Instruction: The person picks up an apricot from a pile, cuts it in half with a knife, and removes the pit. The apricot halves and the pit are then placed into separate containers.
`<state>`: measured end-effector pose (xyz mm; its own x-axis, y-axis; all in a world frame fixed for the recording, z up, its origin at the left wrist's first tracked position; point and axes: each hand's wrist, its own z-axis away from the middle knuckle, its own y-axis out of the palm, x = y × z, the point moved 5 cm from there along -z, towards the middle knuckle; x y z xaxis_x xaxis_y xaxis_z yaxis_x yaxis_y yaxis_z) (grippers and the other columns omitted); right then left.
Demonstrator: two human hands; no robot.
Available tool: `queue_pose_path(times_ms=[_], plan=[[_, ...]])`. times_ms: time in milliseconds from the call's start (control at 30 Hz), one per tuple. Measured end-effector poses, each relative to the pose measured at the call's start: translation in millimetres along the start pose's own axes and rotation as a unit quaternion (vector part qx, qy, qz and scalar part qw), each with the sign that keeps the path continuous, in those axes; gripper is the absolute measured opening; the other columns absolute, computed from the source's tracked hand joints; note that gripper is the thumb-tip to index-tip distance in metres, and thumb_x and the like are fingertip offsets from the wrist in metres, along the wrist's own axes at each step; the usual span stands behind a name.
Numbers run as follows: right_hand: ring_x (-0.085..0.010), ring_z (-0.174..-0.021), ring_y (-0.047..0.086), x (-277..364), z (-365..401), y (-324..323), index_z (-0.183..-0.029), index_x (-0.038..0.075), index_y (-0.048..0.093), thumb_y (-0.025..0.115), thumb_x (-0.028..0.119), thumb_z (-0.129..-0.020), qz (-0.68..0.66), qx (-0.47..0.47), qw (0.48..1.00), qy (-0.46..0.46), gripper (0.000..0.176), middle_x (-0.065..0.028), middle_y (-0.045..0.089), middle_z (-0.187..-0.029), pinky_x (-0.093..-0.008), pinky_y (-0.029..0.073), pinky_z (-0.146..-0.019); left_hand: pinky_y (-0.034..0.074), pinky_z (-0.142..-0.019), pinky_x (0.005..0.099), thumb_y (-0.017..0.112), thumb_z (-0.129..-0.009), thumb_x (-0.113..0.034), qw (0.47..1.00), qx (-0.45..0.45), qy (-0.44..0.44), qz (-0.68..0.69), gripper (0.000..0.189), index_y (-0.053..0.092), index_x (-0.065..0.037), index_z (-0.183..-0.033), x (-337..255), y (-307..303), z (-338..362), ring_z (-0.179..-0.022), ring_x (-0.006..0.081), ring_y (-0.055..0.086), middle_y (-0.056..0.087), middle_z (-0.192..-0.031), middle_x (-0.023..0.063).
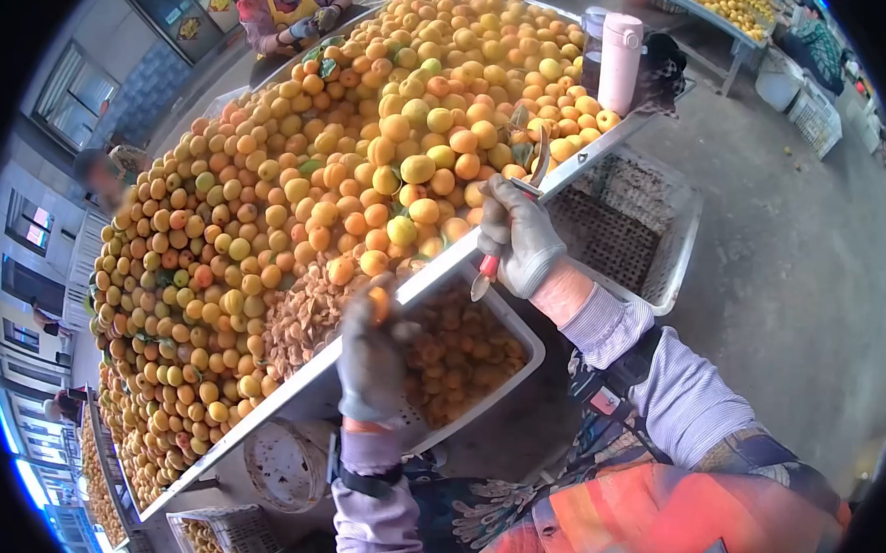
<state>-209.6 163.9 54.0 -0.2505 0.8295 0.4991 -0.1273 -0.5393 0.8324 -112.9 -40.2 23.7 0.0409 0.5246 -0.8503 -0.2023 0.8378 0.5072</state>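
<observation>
My left hand (371, 358), in a grey glove, is blurred at the table's near edge, its fingers around an orange apricot (380, 301). Over the same edge, farther right, my gloved right hand (517, 235) is closed on a red-handled tool (485, 269) with a small metal end pointing down. A curved blade (542, 160) rises above that fist. Heaped apricots (298, 184) cover the table, and a pile of brown pits (306, 314) lies just left of my left hand. Below both hands, a white crate (534, 353) holds orange-brown fruit pieces.
A white crate (681, 229) with a dark, dirty inside stands at the right under the table rim (610, 143). A pink bottle (619, 63) is on the table's far right corner. Across the table is a person (295, 8) in gloves. A round bucket (283, 463) sits below left.
</observation>
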Motion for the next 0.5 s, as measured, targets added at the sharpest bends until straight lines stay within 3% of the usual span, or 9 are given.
queue_pose_path(times_ms=[33,133,167,233,300,333,367,400,500], plan=[[-0.0075,-0.046,0.038,-3,-5,-6,-0.094,0.008,0.055,0.058,0.020,-0.093,-0.022,0.001,1.000,0.021,0.012,0.0039,0.045,-0.063,-0.0236,0.031,-0.042,0.046,-0.059,0.0225,0.050,-0.095,-0.034,0.995,-0.063,-0.040,0.067,0.042,0.057,0.001,-0.118,-10,-6,-8,-0.071,0.0112,0.054,0.057,-0.084,0.0025],[-0.0068,-0.047,0.037,0,-6,-6,-0.094,0.008,0.055,0.057,0.020,-0.093,-0.055,0.016,0.997,0.048,0.012,0.0046,0.043,-0.063,-0.0232,0.031,-0.042,0.042,-0.055,0.0201,0.040,-0.099,-0.047,0.987,-0.150,0.033,-0.050,0.052,0.060,-0.001,-0.114,-58,14,-17,-0.065,0.0087,0.049,0.056,-0.077,0.0009],[-0.0064,-0.047,0.036,3,-6,-3,-0.094,0.008,0.055,0.057,0.020,-0.093,-0.058,0.033,0.996,0.055,0.013,0.0049,0.043,-0.063,-0.0230,0.031,-0.043,0.042,-0.055,0.0201,0.040,-0.099,-0.047,0.986,-0.152,0.035,-0.056,0.052,0.060,-0.001,-0.114,-62,15,-22,-0.065,0.0087,0.049,0.056,-0.077,0.0009],[-0.0064,-0.047,0.035,6,-7,-7,-0.094,0.008,0.054,0.056,0.021,-0.094,-0.062,0.033,0.996,0.062,0.013,0.0049,0.043,-0.063,-0.0228,0.031,-0.043,0.043,-0.055,0.0198,0.040,-0.098,-0.047,0.982,-0.164,-0.016,0.088,0.052,0.060,-0.001,-0.112,-61,8,-31,-0.065,0.0078,0.049,0.056,-0.077,-0.0003],[-0.0063,-0.047,0.034,10,-9,-11,-0.094,0.008,0.054,0.056,0.021,-0.094,-0.066,0.034,0.995,0.069,0.014,0.0050,0.042,-0.063,-0.0226,0.030,-0.044,0.045,-0.057,0.0205,0.041,-0.099,-0.043,0.982,-0.171,-0.017,0.083,0.049,0.057,-0.002,-0.118,-50,11,-27,-0.071,0.0074,0.050,0.058,-0.085,0.0004],[-0.0062,-0.047,0.034,12,-9,-12,-0.094,0.007,0.054,0.056,0.022,-0.094,-0.077,0.048,0.993,0.078,0.014,0.0051,0.042,-0.063,-0.0224,0.029,-0.044,0.046,-0.058,0.0211,0.040,-0.100,-0.040,0.955,-0.220,0.110,-0.164,0.046,0.055,-0.003,-0.122,-51,26,-15,-0.075,0.0080,0.050,0.057,-0.091,0.0011],[-0.0061,-0.047,0.033,14,-9,-11,-0.093,0.007,0.054,0.056,0.022,-0.094,-0.086,0.063,0.990,0.088,0.015,0.0051,0.041,-0.062,-0.0223,0.028,-0.044,0.047,-0.060,0.0216,0.038,-0.101,-0.037,0.853,-0.251,0.227,-0.397,0.044,0.053,-0.004,-0.126,-61,46,-4,-0.079,0.0086,0.051,0.057,-0.097,0.0018],[-0.0063,-0.046,0.032,18,-5,-9,-0.093,0.007,0.054,0.056,0.022,-0.094,-0.086,0.048,0.991,0.093,0.015,0.0052,0.040,-0.061,-0.0223,0.027,-0.044,0.049,-0.064,0.0218,0.038,-0.101,-0.032,0.964,-0.254,0.030,-0.076,0.042,0.050,-0.005,-0.130,-62,44,-5,-0.084,0.0102,0.052,0.055,-0.105,0.0029],[-0.0063,-0.046,0.032,25,-2,-9,-0.092,0.007,0.054,0.057,0.022,-0.094,-0.064,0.055,0.992,0.089,0.015,0.0057,0.039,-0.060,-0.0225,0.027,-0.044,0.050,-0.066,0.0222,0.038,-0.101,-0.029,0.974,-0.174,0.035,-0.143,0.040,0.050,-0.005,-0.131,-56,34,-5,-0.083,0.0116,0.052,0.055,-0.104,0.0030]])
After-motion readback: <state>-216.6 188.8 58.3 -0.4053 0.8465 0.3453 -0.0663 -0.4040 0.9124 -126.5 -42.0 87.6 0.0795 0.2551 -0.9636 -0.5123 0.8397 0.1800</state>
